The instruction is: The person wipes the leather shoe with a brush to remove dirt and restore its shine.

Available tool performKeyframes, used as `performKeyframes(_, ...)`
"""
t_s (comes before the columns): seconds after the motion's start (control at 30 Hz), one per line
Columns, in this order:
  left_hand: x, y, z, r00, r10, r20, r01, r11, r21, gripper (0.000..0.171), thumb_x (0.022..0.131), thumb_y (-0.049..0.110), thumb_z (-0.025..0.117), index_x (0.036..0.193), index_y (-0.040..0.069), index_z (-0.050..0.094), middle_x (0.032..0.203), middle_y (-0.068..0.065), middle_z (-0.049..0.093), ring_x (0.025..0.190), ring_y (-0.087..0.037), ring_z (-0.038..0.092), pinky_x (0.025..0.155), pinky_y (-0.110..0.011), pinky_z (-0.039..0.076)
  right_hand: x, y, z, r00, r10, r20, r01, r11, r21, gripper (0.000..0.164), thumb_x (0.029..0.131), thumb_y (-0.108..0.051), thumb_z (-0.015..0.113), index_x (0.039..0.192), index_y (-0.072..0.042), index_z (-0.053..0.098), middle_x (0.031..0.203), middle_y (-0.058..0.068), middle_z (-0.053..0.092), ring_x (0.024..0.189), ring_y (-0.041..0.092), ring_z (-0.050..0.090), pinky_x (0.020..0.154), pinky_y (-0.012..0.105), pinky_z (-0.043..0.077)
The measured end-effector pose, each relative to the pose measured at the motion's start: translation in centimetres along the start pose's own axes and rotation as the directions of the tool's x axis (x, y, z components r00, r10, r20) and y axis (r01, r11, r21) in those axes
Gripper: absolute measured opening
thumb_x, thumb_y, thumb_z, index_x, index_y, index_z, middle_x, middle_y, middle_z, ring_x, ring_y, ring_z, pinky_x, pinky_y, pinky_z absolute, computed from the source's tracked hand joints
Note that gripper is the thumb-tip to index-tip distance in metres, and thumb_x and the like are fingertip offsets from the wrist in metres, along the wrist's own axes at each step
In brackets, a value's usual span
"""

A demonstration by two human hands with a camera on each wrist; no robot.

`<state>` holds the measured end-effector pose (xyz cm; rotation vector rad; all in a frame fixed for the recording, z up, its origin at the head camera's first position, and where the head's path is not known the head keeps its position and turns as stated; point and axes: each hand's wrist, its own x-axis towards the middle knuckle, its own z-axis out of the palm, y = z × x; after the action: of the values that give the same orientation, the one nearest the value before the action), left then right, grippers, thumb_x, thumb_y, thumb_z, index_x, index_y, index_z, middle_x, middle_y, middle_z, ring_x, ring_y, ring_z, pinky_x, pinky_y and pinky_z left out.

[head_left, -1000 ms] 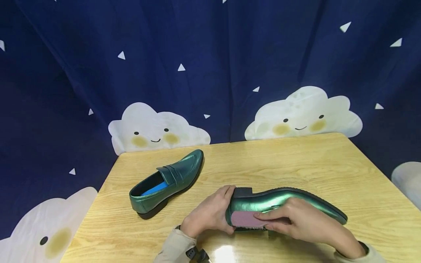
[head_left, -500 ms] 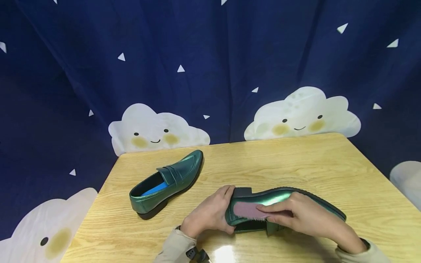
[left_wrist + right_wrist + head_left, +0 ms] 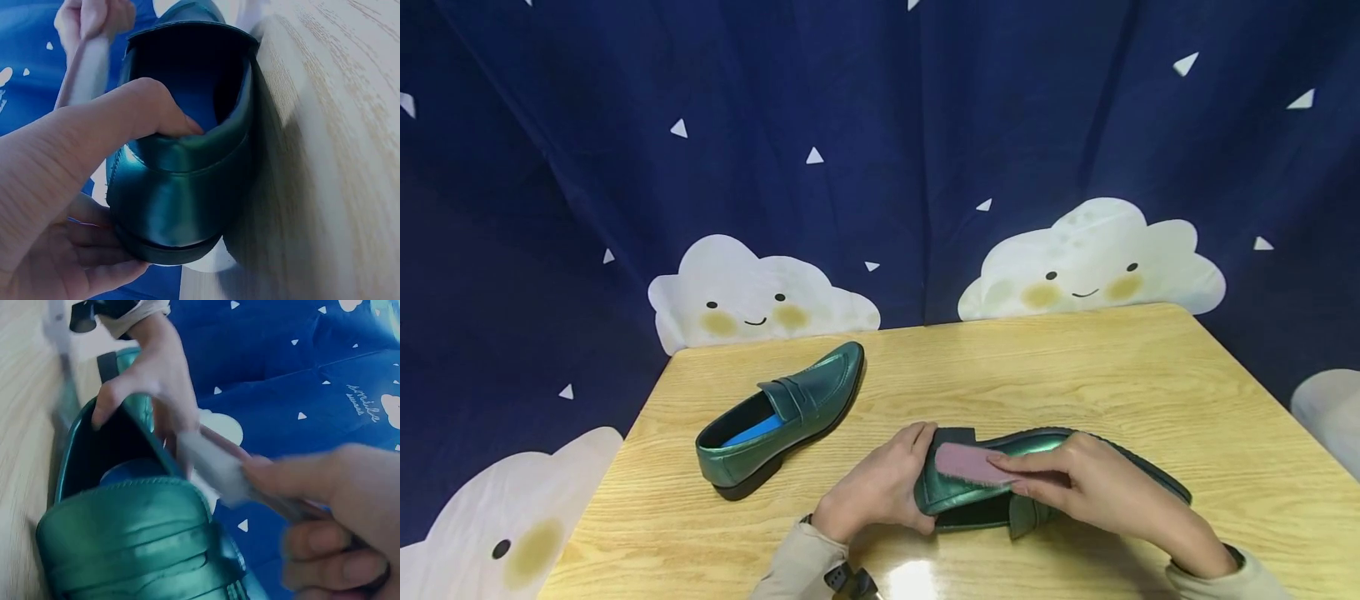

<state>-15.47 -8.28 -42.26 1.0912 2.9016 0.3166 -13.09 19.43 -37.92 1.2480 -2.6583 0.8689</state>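
A shiny green loafer point(image 3: 942, 492) lies on its side at the front of the table, toe to the right and sole facing away. My left hand point(image 3: 883, 479) grips its heel end; in the left wrist view the thumb hooks inside the opening point(image 3: 181, 75) and the fingers lie around the heel. A brush point(image 3: 966, 463) with a pinkish back and pale bristles is held in my right hand point(image 3: 1093, 487), against the shoe's side near the heel. Seen from the right wrist, the brush point(image 3: 215, 465) is blurred. My right hand hides part of the loafer's front.
The matching green loafer point(image 3: 820, 396) with a blue insole stands upright at the left of the wooden table point(image 3: 1015, 367). Behind the table hangs a dark blue curtain point(image 3: 880, 192) with white clouds and triangles.
The brush in my right hand has shifted up the shoe's side, from the opening's edge toward the sole. My left hand and both loafers have hardly moved.
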Motion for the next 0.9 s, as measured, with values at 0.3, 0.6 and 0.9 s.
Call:
performKeyframes(0.3, -0.01, -0.05, 0.0, 1.0, -0.004, 0.007, 0.004, 1.0, -0.01, 0.117, 0.057, 0.044, 0.087, 0.146, -0.004, 0.028, 0.144, -0.017, 0.039, 0.13, -0.023, 0.043, 0.103, -0.027, 0.038, -0.06, 0.2, 0.13, 0.998, -0.065, 0.023, 0.065, 0.998, 0.007, 0.03, 0.092, -0.028, 0.065, 0.122, -0.024, 0.069, 0.06, -0.029, 0.029, 0.051, -0.017, 0.019, 0.044, 0.007, 0.026)
performKeyframes(0.6, 0.1, -0.07, -0.09, 1.0, -0.005, 0.019, 0.005, 1.0, -0.008, 0.117, 0.058, 0.044, 0.086, 0.147, -0.004, 0.027, 0.144, -0.017, 0.039, 0.131, -0.023, 0.042, 0.104, -0.028, 0.037, 0.03, 0.32, 0.04, 0.998, -0.052, -0.04, 0.049, 0.996, -0.068, 0.031, 0.091, -0.027, 0.067, 0.121, -0.025, 0.069, 0.059, -0.029, 0.026, 0.05, -0.015, 0.016, 0.044, 0.008, 0.024)
performKeyframes(0.9, 0.03, -0.04, -0.1, 1.0, -0.009, 0.025, 0.01, 1.0, -0.022, 0.117, 0.058, 0.043, 0.086, 0.147, -0.004, 0.027, 0.145, -0.017, 0.038, 0.131, -0.023, 0.042, 0.104, -0.028, 0.037, 0.05, 0.36, 0.16, 0.999, -0.053, -0.01, 0.052, 0.998, -0.044, 0.031, 0.091, -0.027, 0.066, 0.122, -0.024, 0.068, 0.059, -0.029, 0.027, 0.05, -0.015, 0.019, 0.044, 0.009, 0.026)
